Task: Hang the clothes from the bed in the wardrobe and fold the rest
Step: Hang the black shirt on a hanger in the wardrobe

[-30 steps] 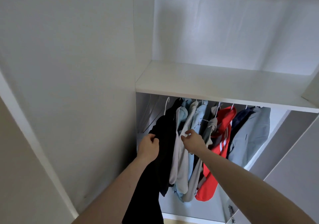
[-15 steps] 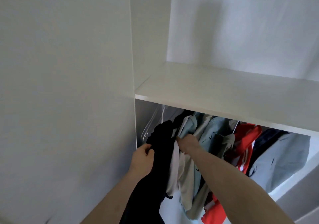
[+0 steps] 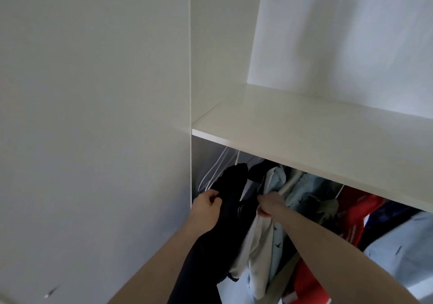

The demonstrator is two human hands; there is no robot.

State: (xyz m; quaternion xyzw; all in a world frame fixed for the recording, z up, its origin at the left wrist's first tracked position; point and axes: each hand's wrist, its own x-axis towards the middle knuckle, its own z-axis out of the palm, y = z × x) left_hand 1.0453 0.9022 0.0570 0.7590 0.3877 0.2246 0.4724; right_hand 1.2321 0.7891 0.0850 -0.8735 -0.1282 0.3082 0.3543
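Both hands point(image 3: 207, 206) on black garment point(image 3: 230, 200)

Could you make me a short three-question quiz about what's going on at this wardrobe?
1. True or false: the left hand grips the black garment.
2. What does the right hand pinch? A) the red garment B) the pale garment C) the shelf
3. Fill in: the empty white hangers hang at the ___ end of the row of clothes.

Key: 1 true; 2 B; 3 left.
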